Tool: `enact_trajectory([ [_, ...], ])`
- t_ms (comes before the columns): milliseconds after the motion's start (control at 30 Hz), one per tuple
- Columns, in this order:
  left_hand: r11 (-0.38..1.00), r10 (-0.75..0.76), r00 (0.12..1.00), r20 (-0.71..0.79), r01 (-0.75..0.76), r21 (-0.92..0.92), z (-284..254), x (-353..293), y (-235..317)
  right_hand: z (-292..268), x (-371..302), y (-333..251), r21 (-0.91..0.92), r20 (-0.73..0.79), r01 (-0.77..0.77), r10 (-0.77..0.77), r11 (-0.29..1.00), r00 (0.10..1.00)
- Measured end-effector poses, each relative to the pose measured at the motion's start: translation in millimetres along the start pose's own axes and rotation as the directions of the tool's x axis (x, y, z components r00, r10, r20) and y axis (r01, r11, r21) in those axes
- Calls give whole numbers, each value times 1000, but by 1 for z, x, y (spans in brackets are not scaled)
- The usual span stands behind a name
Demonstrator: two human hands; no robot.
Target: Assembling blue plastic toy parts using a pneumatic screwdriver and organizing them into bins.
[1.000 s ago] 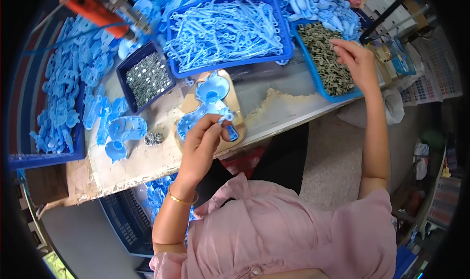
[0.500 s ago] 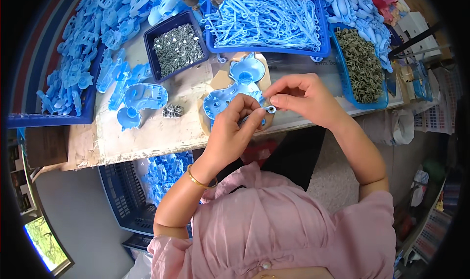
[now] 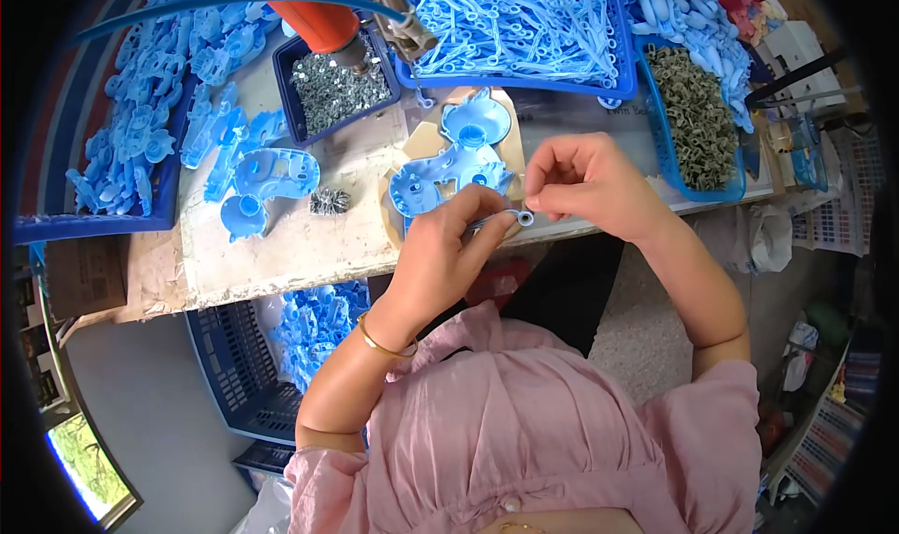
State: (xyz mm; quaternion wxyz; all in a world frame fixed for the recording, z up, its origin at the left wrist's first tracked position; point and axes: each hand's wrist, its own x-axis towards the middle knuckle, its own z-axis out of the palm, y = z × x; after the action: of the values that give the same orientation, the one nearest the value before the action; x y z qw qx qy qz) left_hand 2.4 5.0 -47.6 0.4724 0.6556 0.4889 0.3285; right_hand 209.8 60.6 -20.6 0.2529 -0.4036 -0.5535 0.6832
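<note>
My left hand (image 3: 448,245) is closed, pinching a light blue plastic stick with a ring end (image 3: 525,218); most of the stick is hidden by the fingers. Just right of that ring, my right hand (image 3: 590,183) has its thumb and index tip pressed together. Anything between them is too small to make out. Beyond both hands, a light blue plastic shell half (image 3: 476,125) lies hollow side up on a tan holding block (image 3: 423,145). A second light blue shell half (image 3: 273,174) rests on the table to the left, beside a small clump of metal pieces (image 3: 329,202).
An orange power screwdriver (image 3: 314,14) with a blue hose hangs over a dark tray of small metal parts (image 3: 340,92). Behind stands a blue tray (image 3: 524,96) heaped with ring-ended sticks. A bin of greenish-grey clips (image 3: 693,117) is at right, piled blue shells (image 3: 140,150) at left.
The hanging screwdriver shows larger and lower in the picture. My right fingertips have moved a little away from the ring end. The left hand keeps its pinch on the stick.
</note>
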Motion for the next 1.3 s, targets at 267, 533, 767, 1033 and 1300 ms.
enact_trajectory([
  [267, 988, 60, 997, -42, -53, 145, -15, -3, -11, 20, 5, 6, -208, 0, 152, -155, 966, 988],
  [533, 749, 367, 911, -188, -169, 641, -50, 1, -33, 10, 47, 27, -266, -98, 59, -88, 962, 991],
  [767, 740, 347, 915, -206, -132, 659, -49, 13, -51, 16, 62, 27, -303, -135, 4, -47, 953, 990],
  [1033, 770, 309, 926, -216, -110, 629, -47, 14, -50, 17, 62, 14, -568, -19, 20, -38, 823, 999],
  [1300, 726, 322, 918, -231, -82, 683, -43, 15, -47, 22, 64, 14, -928, 81, 210, -382, 307, 920],
])
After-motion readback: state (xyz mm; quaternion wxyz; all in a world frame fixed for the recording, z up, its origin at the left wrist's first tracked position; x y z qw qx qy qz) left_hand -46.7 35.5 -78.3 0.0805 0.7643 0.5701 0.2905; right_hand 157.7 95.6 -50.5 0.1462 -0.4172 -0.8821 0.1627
